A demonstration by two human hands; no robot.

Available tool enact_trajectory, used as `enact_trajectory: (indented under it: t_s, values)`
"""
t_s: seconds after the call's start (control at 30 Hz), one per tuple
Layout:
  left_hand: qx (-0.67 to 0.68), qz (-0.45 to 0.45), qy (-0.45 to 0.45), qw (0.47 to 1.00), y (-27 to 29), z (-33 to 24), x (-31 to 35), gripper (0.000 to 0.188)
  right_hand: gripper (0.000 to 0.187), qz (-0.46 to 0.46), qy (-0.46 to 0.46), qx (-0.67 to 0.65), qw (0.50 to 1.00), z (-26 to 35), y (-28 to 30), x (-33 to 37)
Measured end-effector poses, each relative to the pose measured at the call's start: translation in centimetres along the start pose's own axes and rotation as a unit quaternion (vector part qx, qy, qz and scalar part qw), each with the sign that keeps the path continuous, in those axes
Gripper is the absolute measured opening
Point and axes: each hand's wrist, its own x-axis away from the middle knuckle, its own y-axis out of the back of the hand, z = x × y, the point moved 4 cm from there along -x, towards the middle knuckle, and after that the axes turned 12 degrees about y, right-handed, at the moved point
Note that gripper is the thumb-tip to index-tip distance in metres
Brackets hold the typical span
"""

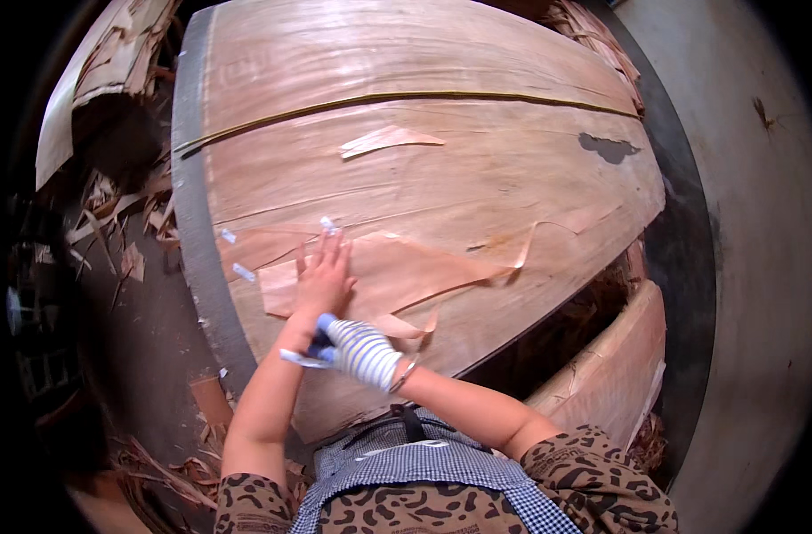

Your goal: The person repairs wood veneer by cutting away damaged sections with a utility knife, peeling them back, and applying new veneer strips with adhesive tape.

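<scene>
One pale pink veneer piece [406, 267] lies on a larger veneer sheet [477, 191], near the left edge of the grey counter [192, 182] and toward its front. The bare left hand [324, 274] lies flat on it with fingers spread, covering part of its left portion, so the outline underneath is hidden. Over that wrist crosses the right hand [361, 351], in a blue-and-white striped glove; its blue fingertips are blurred, and I cannot tell how tightly they are closed or whether they grip the white strip [304, 360] beside them. Torn, curling ends of the piece trail toward the right and front edges. The sheet covers most of the counter, leaving a grey margin along the left edge; the front edge is partly hidden by the person's body and apron [424, 467]. Flat sheet surface spreads from the piece toward the far edge, crossed by a thin dark rod-like strip [406, 96]; a loose veneer scrap [388, 142] lies just nearer than it. A ragged hole [609, 147] shows grey near the right edge. White tabs [243, 272] sit by the left edge. Beyond the front right edge, a dark gap separates a veneer stack [606, 365]; shavings litter the floor [139, 325] at left.
</scene>
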Motion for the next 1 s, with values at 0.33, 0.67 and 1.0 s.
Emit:
enact_trajectory:
  t_s: [0.33,0.67,1.0]
  values:
    - [-0.033,-0.008,0.023,0.999,-1.9,-3.3,3.1,0.059,0.027,-0.065,-0.334,0.201,0.919,-22.2,16.0,15.4]
    - [-0.036,-0.021,0.074,0.996,-0.6,-15.3,2.7,0.089,0.006,-0.104,-0.101,0.261,0.955,-18.7,21.6,27.4]
    - [0.206,0.219,-0.096,0.949,-10.0,-33.0,4.4,0.023,0.016,-0.228,-0.247,0.381,0.861,-22.0,36.2,50.2]
